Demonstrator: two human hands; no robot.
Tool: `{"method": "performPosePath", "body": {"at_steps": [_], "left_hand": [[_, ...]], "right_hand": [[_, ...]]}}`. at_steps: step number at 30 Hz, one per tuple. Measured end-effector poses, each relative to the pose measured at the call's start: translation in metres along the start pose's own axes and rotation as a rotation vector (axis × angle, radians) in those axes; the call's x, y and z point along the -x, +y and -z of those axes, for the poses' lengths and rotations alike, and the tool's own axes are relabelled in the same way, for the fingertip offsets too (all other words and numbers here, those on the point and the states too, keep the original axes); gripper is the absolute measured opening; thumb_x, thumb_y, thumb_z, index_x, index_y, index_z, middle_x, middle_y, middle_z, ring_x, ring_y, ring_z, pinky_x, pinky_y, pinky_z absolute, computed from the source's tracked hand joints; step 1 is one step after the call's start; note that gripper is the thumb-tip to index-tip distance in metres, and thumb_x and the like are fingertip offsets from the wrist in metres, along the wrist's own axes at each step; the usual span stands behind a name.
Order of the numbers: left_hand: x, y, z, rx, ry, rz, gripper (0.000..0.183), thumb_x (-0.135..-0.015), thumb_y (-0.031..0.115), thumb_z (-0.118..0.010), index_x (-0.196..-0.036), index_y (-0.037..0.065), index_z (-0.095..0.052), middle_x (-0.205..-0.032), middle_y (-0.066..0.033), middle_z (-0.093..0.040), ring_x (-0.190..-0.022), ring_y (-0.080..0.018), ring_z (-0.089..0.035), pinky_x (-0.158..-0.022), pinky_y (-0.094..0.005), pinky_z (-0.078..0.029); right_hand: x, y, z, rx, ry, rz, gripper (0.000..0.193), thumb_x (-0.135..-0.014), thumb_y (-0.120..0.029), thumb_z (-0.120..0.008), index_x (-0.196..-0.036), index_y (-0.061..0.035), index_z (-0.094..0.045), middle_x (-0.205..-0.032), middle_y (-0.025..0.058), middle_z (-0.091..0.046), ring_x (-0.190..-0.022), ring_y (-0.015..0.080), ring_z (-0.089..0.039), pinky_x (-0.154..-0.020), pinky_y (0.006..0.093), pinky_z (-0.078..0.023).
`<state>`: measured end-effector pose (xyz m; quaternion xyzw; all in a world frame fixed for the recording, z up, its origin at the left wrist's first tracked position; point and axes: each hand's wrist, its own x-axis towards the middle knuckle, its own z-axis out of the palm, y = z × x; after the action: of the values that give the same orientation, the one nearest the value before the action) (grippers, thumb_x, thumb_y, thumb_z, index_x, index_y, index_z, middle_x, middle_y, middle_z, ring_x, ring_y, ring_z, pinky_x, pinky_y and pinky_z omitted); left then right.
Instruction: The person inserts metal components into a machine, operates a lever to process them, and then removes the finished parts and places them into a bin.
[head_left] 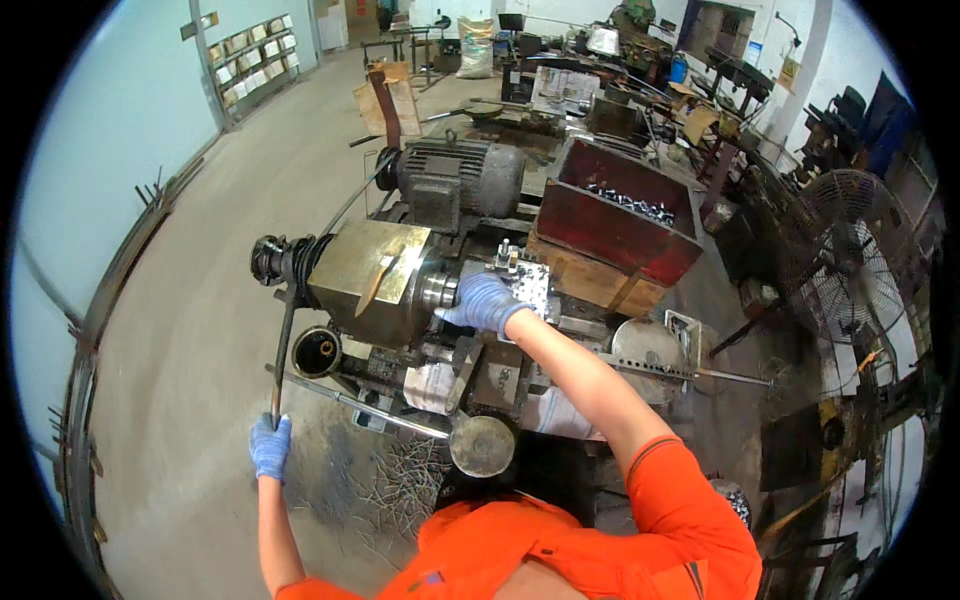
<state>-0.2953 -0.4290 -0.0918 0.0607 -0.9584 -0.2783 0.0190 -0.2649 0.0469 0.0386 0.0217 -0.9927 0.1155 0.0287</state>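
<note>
My left hand (pixel 270 447), in a blue knit glove, is closed round the lower end of a long dark lever bar (pixel 282 365). The bar runs up to the pulley end (pixel 285 262) of a small lathe's headstock (pixel 370 270). My right hand (pixel 484 303), gloved alike, has its fingers curled at the shiny spindle chuck (pixel 438 290). Whatever those fingers hold is hidden by the glove. On top of the headstock lies a worn wooden-looking strip (pixel 376 284). Beside my right hand, a tool post (pixel 507 254) stands near a pale, speckled plate (pixel 530 285).
An electric motor (pixel 455 180) sits behind the headstock. A dark red bin (pixel 620 225) holds many small metal parts. An open metal cup (pixel 317 351), a round stool-like disc (pixel 482 446) and metal scraps (pixel 405 485) are near me. A caged fan (pixel 845 255) stands at right.
</note>
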Motion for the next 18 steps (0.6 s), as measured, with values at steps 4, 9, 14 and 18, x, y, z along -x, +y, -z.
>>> {"method": "performPosePath", "body": {"at_steps": [4,9,14,18], "left_hand": [[-0.002,0.020,0.006,0.102,-0.108,0.058,0.030,-0.077,0.034,-0.061,-0.077,0.004,-0.058,-0.072,-0.0194,-0.061,-0.070,-0.0359,-0.060,-0.064,-0.0441,-0.046],[-0.001,-0.002,0.005,-0.064,-0.048,-0.012,0.032,-0.078,0.035,-0.059,-0.091,0.006,-0.061,-0.079,-0.0177,-0.063,-0.075,-0.0337,-0.061,-0.066,-0.0434,-0.046],[0.015,0.043,0.031,-0.472,0.055,-0.276,0.042,-0.080,0.036,-0.057,-0.111,0.007,-0.057,-0.086,-0.0153,-0.063,-0.081,-0.0315,-0.061,-0.069,-0.0421,-0.046],[0.023,0.130,0.048,-0.273,0.201,-0.469,0.046,-0.082,0.035,-0.058,-0.118,0.008,-0.052,-0.081,-0.0128,-0.063,-0.075,-0.0290,-0.061,-0.066,-0.0395,-0.047]], "right_hand": [[-0.001,0.017,-0.006,-0.020,0.043,-0.044,0.057,-0.068,-0.054,-0.059,-0.077,0.0014,-0.067,-0.073,0.0224,-0.063,-0.071,0.0351,-0.063,-0.070,0.0404,-0.050],[0.026,0.024,0.036,-0.131,0.242,0.011,0.053,-0.071,-0.054,-0.058,-0.075,-0.0025,-0.068,-0.073,0.0194,-0.063,-0.069,0.0342,-0.062,-0.070,0.0390,-0.049],[0.070,0.100,0.097,-0.046,0.358,-0.253,0.050,-0.076,-0.052,-0.060,-0.085,-0.0037,-0.069,-0.086,0.0146,-0.066,-0.083,0.0272,-0.064,-0.076,0.0311,-0.049],[0.078,0.175,0.137,0.262,0.453,-0.558,0.046,-0.073,-0.053,-0.060,-0.086,-0.0105,-0.070,-0.093,0.0150,-0.065,-0.087,0.0312,-0.062,-0.083,0.0360,-0.047]]}}
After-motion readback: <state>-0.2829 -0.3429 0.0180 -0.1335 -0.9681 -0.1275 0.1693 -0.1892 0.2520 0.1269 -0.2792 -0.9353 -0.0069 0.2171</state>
